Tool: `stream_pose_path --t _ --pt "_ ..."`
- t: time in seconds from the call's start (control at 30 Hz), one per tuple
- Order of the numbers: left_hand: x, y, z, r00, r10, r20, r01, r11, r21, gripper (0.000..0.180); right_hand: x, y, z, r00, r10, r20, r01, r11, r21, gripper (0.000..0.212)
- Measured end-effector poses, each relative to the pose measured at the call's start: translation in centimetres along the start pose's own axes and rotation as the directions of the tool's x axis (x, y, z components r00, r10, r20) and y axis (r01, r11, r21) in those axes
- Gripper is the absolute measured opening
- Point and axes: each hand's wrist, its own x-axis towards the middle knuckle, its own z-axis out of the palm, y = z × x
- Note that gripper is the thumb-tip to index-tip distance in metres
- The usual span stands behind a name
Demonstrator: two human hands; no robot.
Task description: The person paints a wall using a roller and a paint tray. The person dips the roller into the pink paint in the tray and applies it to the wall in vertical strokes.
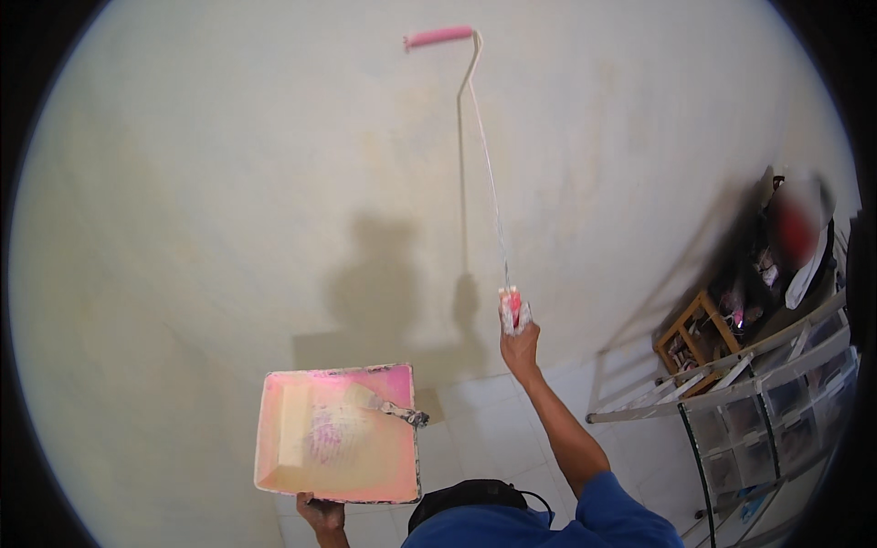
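Note:
My right hand (521, 351) is wrapped round the paint-smeared handle of a long paint roller (491, 183), raised in front of me. Its pink sleeve (439, 37) is up against the pale wall (228, 183), near the top of the view. At the lower left, my left hand (322, 513) grips the near edge of a paint tray (269, 388). Pink and cream paint coats the tray. A paintbrush (395, 409) lies across it, with its dark, crusted handle sticking out over the right rim. The fingers under the tray are partly hidden.
At the right stand a rack with clear plastic drawers (744, 457) and a wooden frame (699, 333) holding small items. Dark clutter and a blurred red thing (795, 228) are behind them. White floor tiles (484, 420) meet the wall's foot.

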Motion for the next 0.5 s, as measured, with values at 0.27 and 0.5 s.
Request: stream_pose_path --t 0.27,0.5 --pt "0.1 0.0 -1.0 0.999 0.038 -0.038 -0.039 0.999 -0.013 0.015 -2.7 0.4 -0.4 0.999 0.031 0.009 -0.031 0.999 0.007 0.021" --pt "2.0 0.4 -3.5 0.992 0.001 0.123 -0.002 1.000 0.007 0.014 -17.7 6.0 -6.5 0.945 0.318 0.072 -0.300 0.935 -0.189 0.024"
